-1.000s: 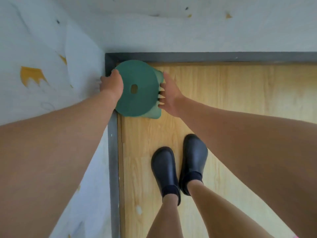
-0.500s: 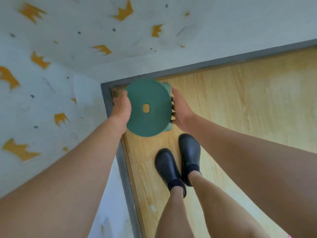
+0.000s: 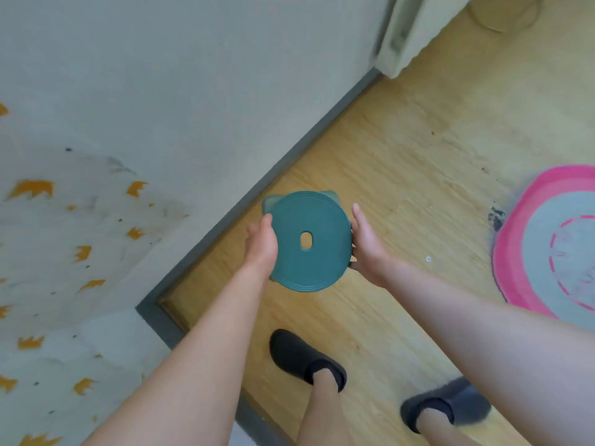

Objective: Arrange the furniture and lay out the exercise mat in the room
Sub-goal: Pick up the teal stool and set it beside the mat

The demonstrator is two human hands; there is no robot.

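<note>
A small green plastic stool (image 3: 309, 241) with a round seat and an oval hole in its middle is held in the air above the wooden floor, seat facing me. My left hand (image 3: 261, 244) grips the seat's left edge and my right hand (image 3: 367, 246) grips its right edge. The stool's legs are mostly hidden behind the seat. No exercise mat can be seen.
A pale wall (image 3: 161, 107) with orange marks and a grey skirting (image 3: 289, 162) runs diagonally on the left. A pink and grey round object (image 3: 547, 239) lies on the floor at the right. A pale door frame (image 3: 405, 37) stands at the top. My dark slippers (image 3: 306, 358) are below.
The stool has been lifted out of the room's corner and carried away from it. My view has turned right, and my feet have stepped apart.
</note>
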